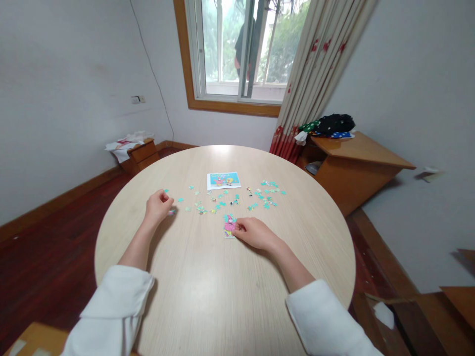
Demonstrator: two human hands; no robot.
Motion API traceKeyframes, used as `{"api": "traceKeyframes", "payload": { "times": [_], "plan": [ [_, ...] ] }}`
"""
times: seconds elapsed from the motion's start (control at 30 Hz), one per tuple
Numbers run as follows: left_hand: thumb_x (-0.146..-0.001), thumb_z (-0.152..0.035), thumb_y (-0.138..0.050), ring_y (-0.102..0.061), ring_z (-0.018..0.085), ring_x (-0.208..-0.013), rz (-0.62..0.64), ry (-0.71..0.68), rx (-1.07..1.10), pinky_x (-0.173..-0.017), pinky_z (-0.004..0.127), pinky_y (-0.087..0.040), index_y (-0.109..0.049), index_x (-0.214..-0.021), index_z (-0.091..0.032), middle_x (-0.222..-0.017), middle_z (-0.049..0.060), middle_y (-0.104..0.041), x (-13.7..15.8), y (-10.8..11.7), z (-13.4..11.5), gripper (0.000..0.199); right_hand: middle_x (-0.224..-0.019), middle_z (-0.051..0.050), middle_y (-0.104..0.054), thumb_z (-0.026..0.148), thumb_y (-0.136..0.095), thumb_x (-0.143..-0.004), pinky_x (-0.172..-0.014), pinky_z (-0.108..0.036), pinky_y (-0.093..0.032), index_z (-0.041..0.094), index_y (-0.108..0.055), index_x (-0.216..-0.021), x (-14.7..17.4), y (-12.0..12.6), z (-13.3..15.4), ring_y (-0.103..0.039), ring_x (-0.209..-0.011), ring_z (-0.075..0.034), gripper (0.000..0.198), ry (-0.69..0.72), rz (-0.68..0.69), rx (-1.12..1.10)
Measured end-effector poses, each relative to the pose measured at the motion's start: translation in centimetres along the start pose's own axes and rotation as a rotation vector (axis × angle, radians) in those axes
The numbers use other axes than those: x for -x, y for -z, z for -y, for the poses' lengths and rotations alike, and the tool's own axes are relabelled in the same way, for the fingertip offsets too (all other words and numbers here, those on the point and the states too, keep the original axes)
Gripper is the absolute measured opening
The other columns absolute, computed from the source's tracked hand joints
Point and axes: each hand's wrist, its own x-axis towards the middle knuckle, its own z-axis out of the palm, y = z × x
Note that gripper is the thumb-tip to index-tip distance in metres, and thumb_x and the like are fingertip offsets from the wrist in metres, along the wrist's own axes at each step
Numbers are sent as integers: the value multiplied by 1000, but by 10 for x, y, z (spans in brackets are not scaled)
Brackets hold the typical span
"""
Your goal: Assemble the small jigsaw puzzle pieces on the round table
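My right hand (pixel 256 232) is closed, with thumb and fingertips at the right edge of a small joined section of jigsaw puzzle (pixel 229 226). That section shows a pink cartoon figure on teal and lies flat on the table. Farther left, my left hand (pixel 158 205) is held in a pinch just above the tabletop; whatever is between its fingers is too small to make out. A pinkish puzzle piece (pixel 171 212) lies right beside it. Loose teal and yellow puzzle pieces (pixel 267 200) are scattered beyond both hands. Behind them is a reference picture (pixel 224 180) with the cartoon figures.
The round wooden table (pixel 193 296) fills the middle of the view. A wooden cabinet (pixel 359 168) with cloths on top stands to the right, near a curtain (pixel 315 64). A small wooden stand (pixel 143 155) is at the back left. Outside the window is a partly hidden person.
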Motion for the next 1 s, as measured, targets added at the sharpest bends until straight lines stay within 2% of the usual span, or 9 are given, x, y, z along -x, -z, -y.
{"api": "traceKeyframes", "payload": {
  "times": [0.27,0.47,0.6,0.7,1.0],
  "plan": [
    [-56,-21,-47,-50,13,-49,46,106,97,-46,21,-34,-38,-60,-21,-49,-4,-48,6,2,-14,9,-61,1,-52,32,-52,-84,-53,-21,-22,16,-55,-66,1,2,2,-42,-57,-9,24,-1,4,-3],
    [-56,-23,-49,-39,10,-45,46,17,-27,-46,22,-27,-34,-55,-22,-45,-7,-37,4,1,-8,15,-62,1,-53,34,-51,-84,-54,-21,-23,17,-55,-67,0,0,0,-43,-58,-10,24,10,-3,-11],
    [-57,-24,-48,-36,10,-47,76,-20,-57,-47,22,-25,-32,-53,-22,-44,-7,-33,2,0,-3,18,-63,0,-55,30,-52,-83,-54,-22,-23,17,-56,-67,1,1,1,-44,-58,-10,21,3,-5,-8],
    [-58,-24,-48,-35,10,-48,54,-46,-73,-48,23,-23,-30,-52,-22,-45,-7,-31,2,0,-4,19,-63,0,-54,28,-52,-82,-54,-22,-23,17,-55,-67,2,2,2,-43,-59,-10,20,-1,1,-5],
    [-58,-23,-50,-36,10,-49,24,3,-85,-49,23,-25,-33,-54,-22,-47,-7,-35,3,2,-12,18,-60,1,-50,32,-51,-83,-53,-21,-22,17,-51,-64,1,1,1,-42,-57,-10,24,15,-10,-11]
  ]
}}
